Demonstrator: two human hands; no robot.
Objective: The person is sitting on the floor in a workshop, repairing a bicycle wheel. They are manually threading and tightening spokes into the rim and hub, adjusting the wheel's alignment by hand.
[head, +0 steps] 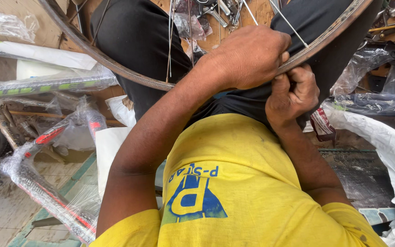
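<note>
The person is sitting with a rusty brown metal bicycle wheel rim (pixel 115 68) lying across the lap, its curve running from the upper left down over the black trousers (pixel 138 36) and up again to the upper right. The left hand (pixel 248 57) is resting on top of the rim at its right-hand stretch, fingers curled over the edge and closing around the metal. The right hand (pixel 292 93) is sitting just beneath it, touching the underside of the rim, with fingertips pinched tightly together — whether they are gripping a small part is hidden by the knuckles. Thin silver wire spokes (pixel 289 23) are rising from the rim near the two hands toward the top of the view.

A yellow short-sleeved shirt with a blue printed shape (pixel 225 183) is filling the lower middle. To the left, bicycle frames wrapped in clear plastic film (pixel 46 84) are lying on the floor — one green, one red. At the right, a large white plastic sack (pixel 389 142) is standing near the right forearm, with a small red packet (pixel 322 123) beside it.
</note>
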